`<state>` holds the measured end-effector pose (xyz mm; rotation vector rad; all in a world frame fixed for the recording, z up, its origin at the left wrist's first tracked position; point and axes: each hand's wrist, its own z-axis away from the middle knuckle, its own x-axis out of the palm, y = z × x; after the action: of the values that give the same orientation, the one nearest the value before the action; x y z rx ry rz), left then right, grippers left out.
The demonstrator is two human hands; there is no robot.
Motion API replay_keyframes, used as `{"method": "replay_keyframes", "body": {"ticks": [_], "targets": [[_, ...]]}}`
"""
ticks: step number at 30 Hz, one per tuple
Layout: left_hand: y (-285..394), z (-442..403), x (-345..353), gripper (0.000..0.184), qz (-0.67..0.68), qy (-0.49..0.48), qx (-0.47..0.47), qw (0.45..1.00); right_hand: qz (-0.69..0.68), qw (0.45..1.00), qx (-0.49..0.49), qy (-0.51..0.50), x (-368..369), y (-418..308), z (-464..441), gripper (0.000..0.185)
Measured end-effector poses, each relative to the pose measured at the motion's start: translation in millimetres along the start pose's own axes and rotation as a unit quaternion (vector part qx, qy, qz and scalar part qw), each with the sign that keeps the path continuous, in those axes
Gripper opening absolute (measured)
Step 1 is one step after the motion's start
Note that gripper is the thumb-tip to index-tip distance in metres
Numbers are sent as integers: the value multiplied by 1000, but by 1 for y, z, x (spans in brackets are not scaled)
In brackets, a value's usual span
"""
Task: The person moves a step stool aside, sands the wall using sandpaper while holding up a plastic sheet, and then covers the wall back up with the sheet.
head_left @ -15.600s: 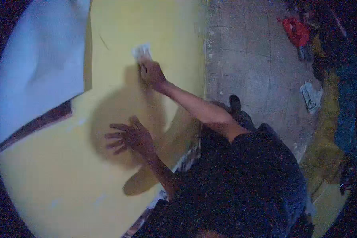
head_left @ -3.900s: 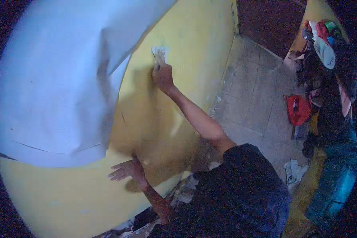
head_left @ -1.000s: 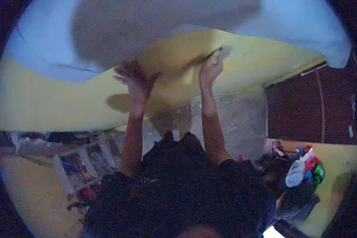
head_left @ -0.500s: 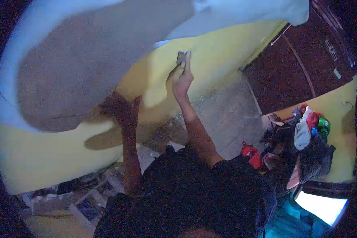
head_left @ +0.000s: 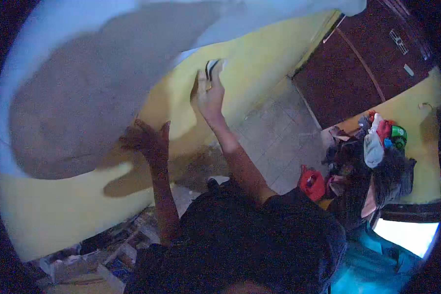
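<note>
My right hand (head_left: pixel 211 100) is raised in front of the yellow wall (head_left: pixel 250 54), its fingers closed on a small flat grey-and-white piece (head_left: pixel 212 68). The piece is at or close to the wall; its exact kind is too blurred to tell. To the left, my left hand (head_left: pixel 149 139) has its fingers spread, near or against the wall where the yellow meets the white upper part (head_left: pixel 240 22). A large shadow covers much of that white part, and whether the left palm presses on the wall is hidden.
A dark red door (head_left: pixel 343 73) stands at the upper right beyond the tiled floor (head_left: pixel 274 132). Clothes and bags (head_left: pixel 372 157) are piled at the right, with a red bag (head_left: pixel 312 183) beside them. Wooden boxes (head_left: pixel 117 264) lie at the lower left.
The view has shifted slightly. My right hand has tilted, so the grey-and-white piece shows more of its edge. My left hand stays spread in about the same place.
</note>
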<state>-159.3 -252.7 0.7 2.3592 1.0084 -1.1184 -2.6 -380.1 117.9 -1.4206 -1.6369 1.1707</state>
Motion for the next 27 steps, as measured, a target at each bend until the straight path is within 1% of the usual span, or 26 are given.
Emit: {"method": "replay_keyframes", "body": {"ticks": [1,2,3,4,5,7,8,10,11,13,14,15,17,18,19,21,22,24,25,26,27], "targets": [[0,1,0,108,-30,-40,-17,999,3,1000,2,6,3,5,2,49],[1,4,1,108,-26,-43,-11,999,37,998,-35,32,6,11,2,50],[-1,6,2,106,-12,21,3,1000,70,993,-70,58,11,21,1,52],[-7,7,4,105,0,88,17,996,127,970,-178,110,20,33,-2,53],[-9,6,4,104,-10,86,13,996,127,969,-173,118,19,45,-2,53],[-8,6,-3,104,-25,37,-11,999,148,985,-70,47,14,37,1,57],[-7,7,-9,103,-37,15,-21,999,145,986,-62,61,13,35,5,57],[-2,6,-21,103,-59,-11,-40,997,64,994,23,88,9,33,7,40],[0,5,-26,102,-73,-24,-46,996,62,992,26,106,9,35,10,40],[2,7,-35,102,-100,-47,-63,992,32,994,2,106,16,43,20,40],[2,5,-40,101,-111,-56,-69,990,4,995,80,60,17,42,19,49],[7,3,-39,101,-117,-65,-67,989,1,994,80,74,17,41,18,49],[3,5,-51,100,-145,-77,-73,984,39,993,87,70,17,34,17,51],[4,6,-54,100,-153,-82,-74,982,2,991,129,33,10,29,16,46],[5,5,-57,100,-162,-86,-79,980,0,990,134,41,8,31,15,46],[7,9,-63,99,-178,-96,-81,976,71,995,72,13,5,35,15,42],[8,10,-64,99,-186,-100,-81,974,73,994,75,15,2,36,20,42],[7,11,-67,98,-197,-110,-83,971,141,989,-37,-18,-1,37,28,32],[11,7,-72,98,-202,-106,-97,969,139,989,-38,-19,-3,31,32,32],[6,11,-70,98,-204,-117,-86,968,87,995,22,-51,-4,25,38,36],[7,11,-72,97,-208,-121,-86,967,35,993,84,-81,-5,20,43,49]]}}
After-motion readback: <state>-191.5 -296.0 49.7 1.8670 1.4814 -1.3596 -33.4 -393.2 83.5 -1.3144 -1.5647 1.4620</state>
